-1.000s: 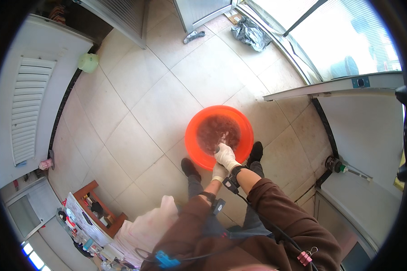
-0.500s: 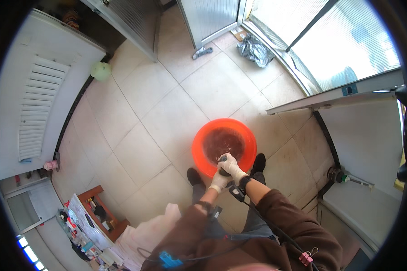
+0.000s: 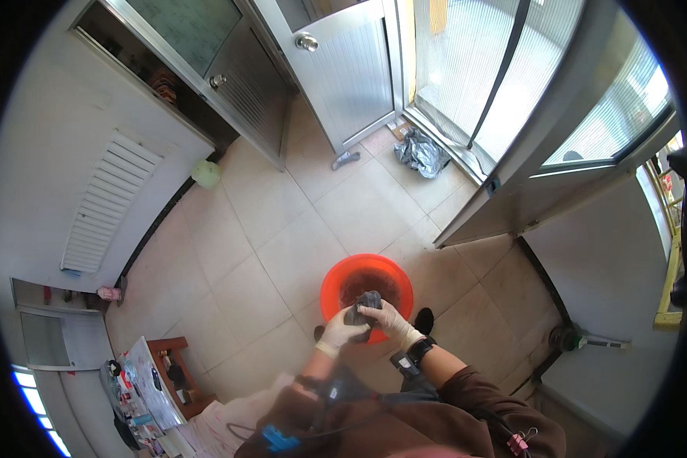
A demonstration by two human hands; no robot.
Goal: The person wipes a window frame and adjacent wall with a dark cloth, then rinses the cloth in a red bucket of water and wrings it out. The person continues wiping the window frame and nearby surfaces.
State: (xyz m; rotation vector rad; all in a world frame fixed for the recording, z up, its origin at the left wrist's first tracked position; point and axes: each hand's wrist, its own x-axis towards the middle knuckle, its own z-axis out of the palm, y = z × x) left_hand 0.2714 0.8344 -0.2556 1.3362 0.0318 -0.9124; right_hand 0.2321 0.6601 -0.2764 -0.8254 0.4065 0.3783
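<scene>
Both my hands wear pale, thin gloves and grip a wet-looking dark grey bunched cloth (image 3: 366, 303) between them. My left hand (image 3: 337, 331) closes on its left side, and my right hand (image 3: 390, 320) pinches it from the right. The cloth is held over the near rim of an orange-red basin (image 3: 330, 285), which stands on the floor in front of my feet. Murky reddish-brown water (image 3: 368, 281) lies in the basin. My hands and the cloth hide the basin's near part.
Dark shoes (image 3: 423, 321) flank the basin on the tiled floor (image 3: 275, 252). Ahead are a crumpled silver bag (image 3: 422, 153) and a door (image 3: 343, 80). Another open door (image 3: 504, 200) juts in at right. A cluttered table (image 3: 149, 374) stands at left, below a radiator (image 3: 108, 206).
The view has tipped upward, showing more of the doors. My hands have lifted the cloth higher and spread apart along it, so more of it shows.
</scene>
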